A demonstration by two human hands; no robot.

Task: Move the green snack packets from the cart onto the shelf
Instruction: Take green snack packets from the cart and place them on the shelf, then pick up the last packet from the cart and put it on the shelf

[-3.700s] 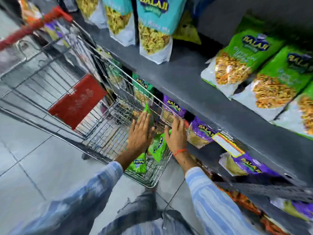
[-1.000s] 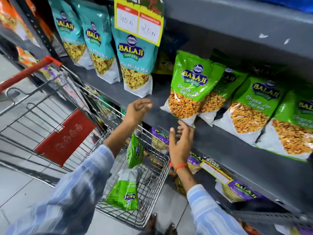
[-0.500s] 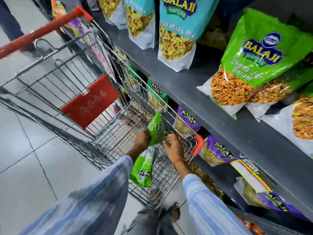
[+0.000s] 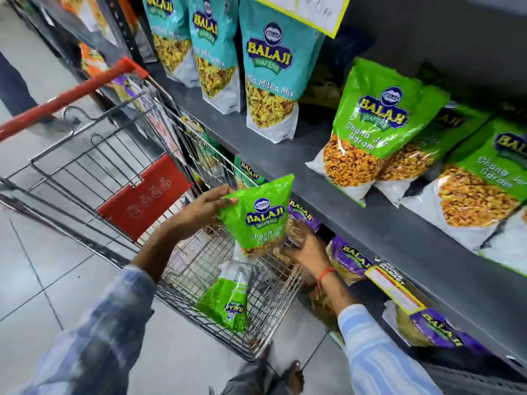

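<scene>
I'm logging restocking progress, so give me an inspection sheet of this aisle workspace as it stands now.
Surface: grey shelf, front edge bare beside the standing packets.
Job's things: held green packet upright above the cart; second green packet lying in the basket, label upside down; shelved green packets leaning in a row.
Clutter: teal packets further along the shelf; purple packets on the shelf below.
Hands: left hand grips the held packet's top corner; right hand is at its lower edge.
Cables: nothing seen.
Surroundings: tiled floor, yellow price tag above.
</scene>
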